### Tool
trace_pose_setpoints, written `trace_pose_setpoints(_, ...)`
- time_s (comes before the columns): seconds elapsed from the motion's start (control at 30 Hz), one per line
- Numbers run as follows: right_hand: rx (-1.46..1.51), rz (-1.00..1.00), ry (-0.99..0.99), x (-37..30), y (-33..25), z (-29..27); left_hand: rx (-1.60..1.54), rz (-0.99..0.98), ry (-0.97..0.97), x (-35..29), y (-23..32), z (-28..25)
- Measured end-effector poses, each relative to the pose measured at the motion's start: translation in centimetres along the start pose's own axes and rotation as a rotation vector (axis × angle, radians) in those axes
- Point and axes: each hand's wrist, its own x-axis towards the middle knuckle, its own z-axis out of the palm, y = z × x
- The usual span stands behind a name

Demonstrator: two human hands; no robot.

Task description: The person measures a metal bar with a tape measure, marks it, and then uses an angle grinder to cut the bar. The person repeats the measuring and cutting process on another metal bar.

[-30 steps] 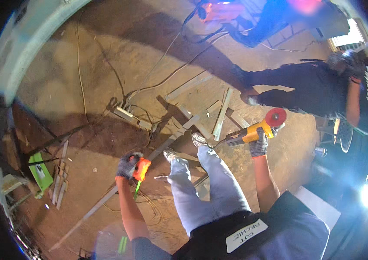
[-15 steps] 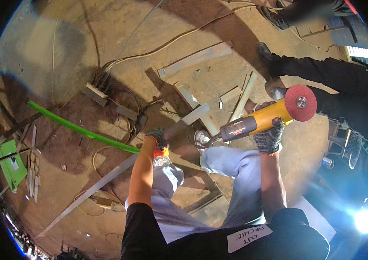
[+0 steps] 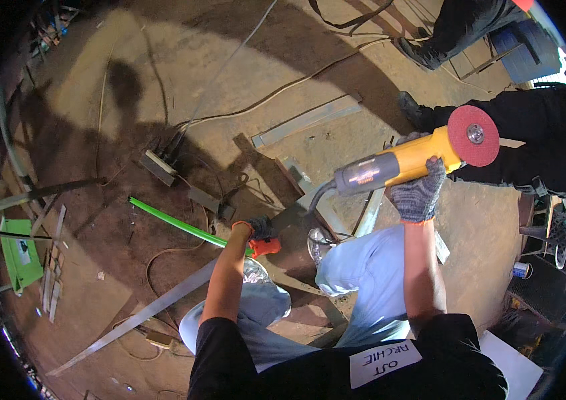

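Observation:
My gloved right hand [image 3: 422, 190] grips an angle grinder [image 3: 400, 165] with a yellow and dark grey body, held up at the right. A red disc [image 3: 473, 137] faces up at its far end, and its cord drops from the grey end. Lower and to the left, my gloved left hand [image 3: 255, 229] is closed on a tape measure with an orange-red case [image 3: 265, 247]. Its green blade [image 3: 180, 223] sticks out to the left. Beneath that hand passes a long flat metal bar [image 3: 143, 307]; my left fingertips are partly hidden.
A person in dark trousers [image 3: 536, 133] is close at the right, beyond the grinder. Metal pieces [image 3: 310, 123] and cords [image 3: 256, 107] lie on the floor ahead. A green panel [image 3: 22, 257] and thin strips are at the left. A blue drum [image 3: 528, 53] stands far right.
The green blade sticks out much less than before; its free end has drawn in toward my left hand. The grinder has risen slightly up and to the right in the view.

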Motion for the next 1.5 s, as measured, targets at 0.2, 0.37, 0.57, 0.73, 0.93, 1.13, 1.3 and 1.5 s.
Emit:
trace_pose_setpoints(0.2, 0.076, -0.237, -0.127, 2.2, -4.0, -0.1, -0.071, -0.055, 0.001, -5.6, 3.9, -2.8)
trace_pose_setpoints(0.37, 0.05, -0.444, -0.064, 5.3, -10.3, 0.5, -0.012, -0.041, -0.022, -8.4, 5.0, -3.8)
trace_pose_setpoints(0.57, 0.08, -0.551, 0.035, 11.3, -14.9, 1.1, 0.057, -0.073, 0.118, -10.1, 4.2, -4.0)
trace_pose_setpoints(0.73, -0.006, -0.517, -0.035, 12.2, -13.9, 0.4, -0.066, -0.038, 0.129, -12.2, 4.7, -5.4)
trace_pose_setpoints(0.93, -0.263, -0.669, 0.004, 12.2, -9.8, 0.4, -0.217, -0.196, -0.016, -17.0, 8.2, -9.2)
trace_pose_setpoints(1.13, -0.343, -0.695, 0.051, 12.8, -9.0, 0.6, -0.073, -0.118, 0.109, -17.1, 7.1, -9.8)
trace_pose_setpoints(1.3, -0.291, -0.528, -0.05, 10.2, -11.2, 2.1, 0.076, 0.104, 0.184, -12.2, 4.1, -9.4)
trace_pose_setpoints(1.5, -0.21, -0.505, -0.167, 6.5, -12.7, 4.8, -0.182, 0.115, 0.308, -13.0, 11.7, -12.7)
